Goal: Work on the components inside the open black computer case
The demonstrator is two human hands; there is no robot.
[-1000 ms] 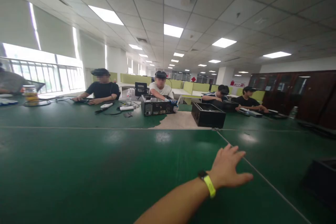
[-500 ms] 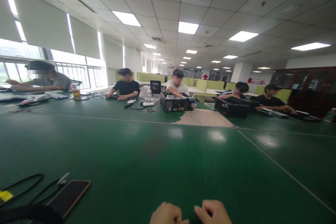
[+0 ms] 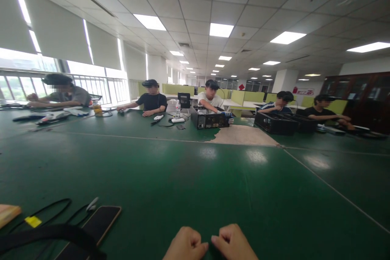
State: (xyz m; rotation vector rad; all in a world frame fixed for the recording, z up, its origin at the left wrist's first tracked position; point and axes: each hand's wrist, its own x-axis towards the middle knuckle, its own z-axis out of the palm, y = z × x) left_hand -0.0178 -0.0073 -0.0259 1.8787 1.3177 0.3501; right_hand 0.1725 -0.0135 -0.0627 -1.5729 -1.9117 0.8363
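Observation:
My left hand point(image 3: 185, 246) and my right hand point(image 3: 233, 243) rest side by side on the green table point(image 3: 195, 178) at the bottom edge of the head view. Both are curled into loose fists, knuckles almost touching, and I see nothing held in either. A dark phone point(image 3: 91, 229) lies face down on the table to the left of my left hand. A black cable point(image 3: 45, 209) with a white plug end runs beside it.
A black strap point(image 3: 45, 235) and a yellow tag point(image 3: 33, 221) lie at the lower left. Several people sit along the far side with open black computer cases point(image 3: 210, 120), point(image 3: 276, 123). A bare brown patch point(image 3: 243, 136) breaks the green mat.
A second ago my right hand reached out flat over the table to the right. It has drawn back, and both hands now sit fisted together near me. The view has swung left.

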